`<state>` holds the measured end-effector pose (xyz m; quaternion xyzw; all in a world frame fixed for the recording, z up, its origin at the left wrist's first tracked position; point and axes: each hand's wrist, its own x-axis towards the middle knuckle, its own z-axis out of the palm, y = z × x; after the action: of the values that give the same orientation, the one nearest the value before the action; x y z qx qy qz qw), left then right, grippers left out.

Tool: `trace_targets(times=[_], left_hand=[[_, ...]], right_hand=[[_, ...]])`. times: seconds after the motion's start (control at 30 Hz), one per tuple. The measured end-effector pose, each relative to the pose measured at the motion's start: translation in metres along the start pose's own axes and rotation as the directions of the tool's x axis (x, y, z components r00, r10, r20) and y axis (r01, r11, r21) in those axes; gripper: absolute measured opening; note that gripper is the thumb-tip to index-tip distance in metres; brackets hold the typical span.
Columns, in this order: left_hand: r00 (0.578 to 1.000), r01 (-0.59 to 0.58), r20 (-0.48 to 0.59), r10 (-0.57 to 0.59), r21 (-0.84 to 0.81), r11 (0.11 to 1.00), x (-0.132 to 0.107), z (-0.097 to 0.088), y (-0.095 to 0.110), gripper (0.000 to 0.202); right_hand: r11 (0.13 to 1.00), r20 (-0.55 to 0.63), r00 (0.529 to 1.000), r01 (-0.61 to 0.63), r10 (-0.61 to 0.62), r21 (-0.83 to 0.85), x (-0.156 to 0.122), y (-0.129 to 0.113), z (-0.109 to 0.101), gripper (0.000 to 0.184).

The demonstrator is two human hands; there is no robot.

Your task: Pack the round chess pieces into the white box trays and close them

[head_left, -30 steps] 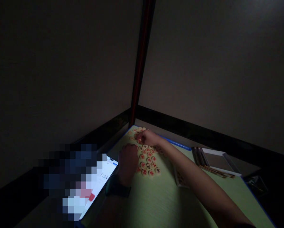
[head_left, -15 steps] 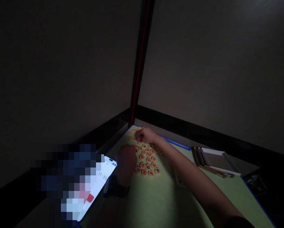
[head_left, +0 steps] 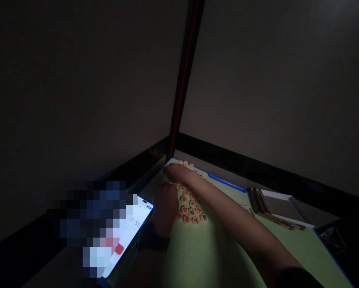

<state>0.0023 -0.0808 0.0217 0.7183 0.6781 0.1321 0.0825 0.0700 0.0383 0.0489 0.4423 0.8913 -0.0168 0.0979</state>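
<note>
Several round pale game discs (head_left: 190, 208) with red and dark marks lie in rows on a green table (head_left: 203, 256) in a dim room. My right hand (head_left: 176, 173) reaches across to the far left corner and rests over discs there, knuckles up, fingers curled down; what they hold is hidden. My left hand (head_left: 164, 202) lies in shadow just left of the rows, with a dark watch (head_left: 152, 241) on the wrist. Its fingers are too dark to read.
A lit phone (head_left: 128, 236) showing a timer lies at the table's left edge. An open white box with wooden-edged parts (head_left: 275, 208) sits at the right rear. A dark red pole (head_left: 182, 80) rises in the wall corner behind the blue-edged table.
My right hand has slid left toward the far corner, covering more of the top discs. The view shifted slightly right. The left hand barely moved.
</note>
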Motion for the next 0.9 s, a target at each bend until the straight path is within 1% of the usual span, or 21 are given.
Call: trace_targets(times=[0.07,0.17,0.33,0.43,0.5,0.6,0.7,0.8,0.9], left_hand=[[0.999,0.031,0.026,-0.032,0.037,0.999,-0.001,-0.003,0.002,0.039],[0.999,0.016,0.036,-0.017,0.047,0.999,-0.002,-0.007,0.003,0.040],[0.997,0.018,0.073,-0.021,0.038,0.999,0.000,-0.009,0.003,0.038],[0.998,0.003,0.065,-0.005,0.032,0.999,0.001,-0.006,0.002,0.038],[0.998,-0.001,0.062,-0.001,0.027,1.000,0.002,-0.003,0.001,0.038],[0.998,0.004,0.070,-0.007,0.032,0.999,0.004,0.001,0.000,0.037],[0.998,-0.005,0.055,0.003,0.040,0.999,0.005,0.003,0.000,0.035],[0.998,-0.003,0.056,0.000,0.041,0.999,0.005,0.004,-0.001,0.035],[0.999,-0.009,0.048,0.007,0.046,0.999,0.005,0.004,-0.001,0.037]], right_hand=[[1.000,0.015,1.000,-0.016,0.016,-0.008,-0.002,-0.001,-0.001,0.038],[0.999,0.039,0.999,-0.031,0.031,-0.008,-0.002,-0.001,-0.002,0.036],[0.999,0.036,0.999,0.005,-0.006,0.037,-0.007,0.003,-0.005,0.041],[0.998,0.034,0.999,0.017,-0.019,0.059,-0.014,0.008,-0.007,0.042],[0.996,0.010,1.000,0.000,-0.001,0.089,-0.018,0.011,-0.007,0.040],[0.989,-0.099,0.995,-0.016,0.031,0.148,-0.020,0.016,-0.004,0.031],[0.976,-0.175,0.984,0.070,-0.034,0.206,-0.018,0.020,0.005,0.019],[0.968,-0.172,0.982,0.115,-0.078,0.221,-0.015,0.024,0.015,0.014],[0.983,-0.153,0.987,0.070,-0.044,0.171,-0.016,0.029,0.015,0.015]])
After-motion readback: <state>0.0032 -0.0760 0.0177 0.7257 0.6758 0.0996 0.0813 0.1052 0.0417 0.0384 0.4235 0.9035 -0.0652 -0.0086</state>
